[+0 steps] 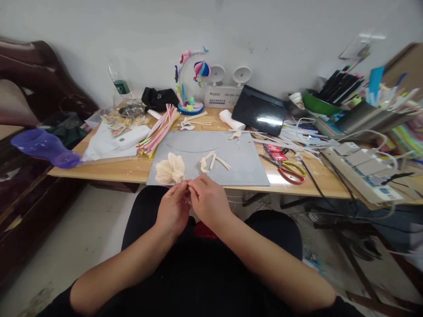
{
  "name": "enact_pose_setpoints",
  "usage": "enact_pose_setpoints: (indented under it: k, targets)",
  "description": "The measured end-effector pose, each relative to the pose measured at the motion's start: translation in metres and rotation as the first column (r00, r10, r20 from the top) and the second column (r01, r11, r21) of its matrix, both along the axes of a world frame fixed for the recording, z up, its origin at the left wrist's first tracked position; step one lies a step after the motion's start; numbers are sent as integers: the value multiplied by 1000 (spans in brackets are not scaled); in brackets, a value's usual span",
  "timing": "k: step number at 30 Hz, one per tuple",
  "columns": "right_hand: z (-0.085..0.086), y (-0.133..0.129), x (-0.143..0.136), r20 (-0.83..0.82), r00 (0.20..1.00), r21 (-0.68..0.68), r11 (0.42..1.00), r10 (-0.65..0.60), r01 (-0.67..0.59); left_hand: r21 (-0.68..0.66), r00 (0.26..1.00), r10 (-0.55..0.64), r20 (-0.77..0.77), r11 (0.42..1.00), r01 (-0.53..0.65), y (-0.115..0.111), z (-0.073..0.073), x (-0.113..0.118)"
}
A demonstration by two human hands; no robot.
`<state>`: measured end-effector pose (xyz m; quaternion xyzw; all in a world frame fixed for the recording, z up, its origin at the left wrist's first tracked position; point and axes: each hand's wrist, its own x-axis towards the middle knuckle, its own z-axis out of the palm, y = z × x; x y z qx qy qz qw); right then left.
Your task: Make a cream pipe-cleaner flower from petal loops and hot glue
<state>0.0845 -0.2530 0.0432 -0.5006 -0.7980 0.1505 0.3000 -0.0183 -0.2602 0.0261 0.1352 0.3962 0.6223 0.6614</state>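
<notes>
A cream flower (170, 170) with soft, rounded petals is held by its base in my left hand (172, 210), over the front edge of the table. My right hand (210, 200) is closed, its thumb and finger pinched together right against the left fingertips. What lies in that pinch is hidden, though a thin pale strand shows just right of the hand. Beyond the hands, several short cream fuzzy pieces (220, 161) lie on the grey mat (243, 160). Another small cream piece (235, 135) rests near the mat's back edge.
To the left are a bundle of coloured pipe cleaners (160, 130) and a purple bottle-shaped object (46, 149). On the right lie scissors (291, 171), white stems (294, 138) and a power strip (365, 174). A decorated arch stand (191, 107) and black tablet-like panel (260, 109) stand behind.
</notes>
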Motion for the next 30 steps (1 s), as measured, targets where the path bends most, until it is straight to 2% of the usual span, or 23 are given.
enact_pose_setpoints:
  k: [5, 10, 14, 16, 17, 18, 22, 24, 26, 30]
  targets:
    - [9, 6, -8, 112, 973, -51, 979, 200, -195, -34, 995, 100, 16, 994, -100, 8, 0, -14]
    - [8, 17, -24, 124, 962, -79, 969, 243, -235, -63, 988, 145, 52, 988, -141, 17, 1, -31]
    - [21, 52, -23, 117, 925, -156, 926, 362, -343, -122, 990, 136, 37, 984, -130, 21, 2, -44]
    - [22, 85, -20, 227, 933, -149, 956, 281, -252, -169, 992, 123, 39, 979, -115, 23, 5, -48]
    - [19, 104, -19, 343, 915, -125, 976, 212, -179, -187, 992, 121, 44, 976, -111, 24, 6, -49]
    - [14, 122, -19, 478, 864, -119, 986, 159, -115, -197, 991, 123, 53, 974, -111, 25, 8, -51]
    - [-18, 180, -25, 642, 756, -172, 985, 125, -17, -212, 985, 138, 101, 971, -114, 29, 12, -55]
    - [-30, 195, -30, 698, 705, -180, 984, 130, -4, -215, 983, 144, 116, 969, -117, 31, 12, -59]
    - [-35, 202, -35, 739, 655, -192, 981, 159, -23, -199, 980, 158, 124, 971, -131, 34, 12, -65]
    - [-29, 210, -36, 783, 580, -220, 972, 223, -77, -162, 970, 212, 120, 968, -192, 42, 15, -75]
